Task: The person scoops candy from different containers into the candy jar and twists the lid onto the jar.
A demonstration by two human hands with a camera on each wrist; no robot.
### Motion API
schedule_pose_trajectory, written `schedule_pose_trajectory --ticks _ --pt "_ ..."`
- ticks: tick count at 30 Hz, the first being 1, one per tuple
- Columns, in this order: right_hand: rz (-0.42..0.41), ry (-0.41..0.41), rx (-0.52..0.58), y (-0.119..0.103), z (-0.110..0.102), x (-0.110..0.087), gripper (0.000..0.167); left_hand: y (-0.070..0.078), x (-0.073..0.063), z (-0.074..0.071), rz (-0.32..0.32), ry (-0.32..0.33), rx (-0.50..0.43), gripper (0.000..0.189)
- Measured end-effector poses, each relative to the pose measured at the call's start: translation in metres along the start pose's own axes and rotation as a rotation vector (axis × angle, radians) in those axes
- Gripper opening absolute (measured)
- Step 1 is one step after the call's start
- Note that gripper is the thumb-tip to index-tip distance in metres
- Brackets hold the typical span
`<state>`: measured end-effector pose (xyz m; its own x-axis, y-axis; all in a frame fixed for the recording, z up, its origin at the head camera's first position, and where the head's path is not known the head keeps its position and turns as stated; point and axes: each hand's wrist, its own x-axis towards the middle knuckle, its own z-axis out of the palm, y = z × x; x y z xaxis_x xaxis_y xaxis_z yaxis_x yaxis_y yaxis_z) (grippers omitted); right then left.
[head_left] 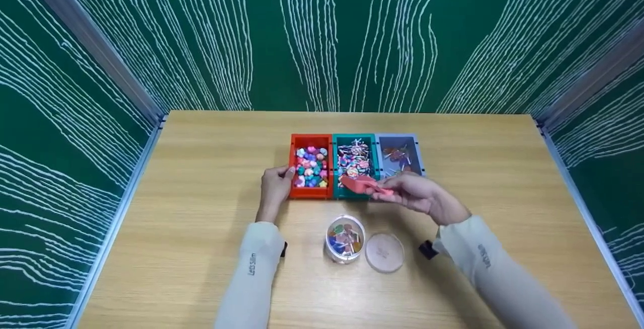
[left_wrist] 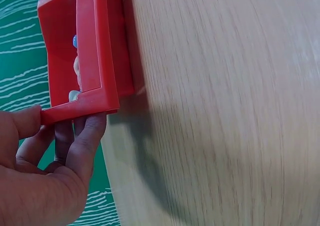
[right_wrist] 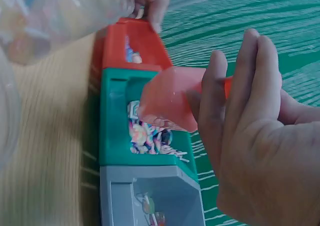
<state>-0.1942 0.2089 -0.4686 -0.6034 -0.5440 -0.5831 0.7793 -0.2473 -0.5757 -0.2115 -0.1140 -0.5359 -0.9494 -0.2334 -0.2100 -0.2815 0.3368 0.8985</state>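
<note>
Head view: one wood-grain table [head_left: 201,178], back edge well beyond the bins, surface running wide to either side; one red bin [head_left: 311,193], one green bin [head_left: 352,194], one grey bin [head_left: 388,141], plastic, three in a touching row; one clear round jar [head_left: 346,258] of lollipops [head_left: 345,239] in front; one round lid [head_left: 385,252] just beside it; left hand [head_left: 275,185], pinching the red bin's side; right hand [head_left: 421,195], fingers closed on one pink scoop [head_left: 358,184] at the green bin's front. Left wrist view: smooth red rim between thumb and fingers. Right wrist view: glossy scoop above the green bin's patterned sweets [right_wrist: 145,136].
</note>
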Motion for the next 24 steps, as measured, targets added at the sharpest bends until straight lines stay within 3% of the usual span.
schedule_pose_trajectory --ticks 5,9,16,24 --pt "0.085 0.04 -0.003 -0.01 0.003 0.008 0.028 -0.002 0.0 0.001 0.041 0.014 -0.006 0.026" --pt "0.074 0.099 0.013 -0.008 0.012 0.017 0.025 -0.003 0.0 0.0 0.084 0.027 -0.006 0.025" --pt "-0.09 0.207 -0.044 0.019 0.025 0.038 0.02 -0.003 0.0 -0.001 0.042 0.006 -0.023 0.027" --pt "-0.301 0.391 -0.209 0.048 0.033 0.058 0.038 -0.003 0.001 -0.002 0.054 0.009 -0.003 0.025"
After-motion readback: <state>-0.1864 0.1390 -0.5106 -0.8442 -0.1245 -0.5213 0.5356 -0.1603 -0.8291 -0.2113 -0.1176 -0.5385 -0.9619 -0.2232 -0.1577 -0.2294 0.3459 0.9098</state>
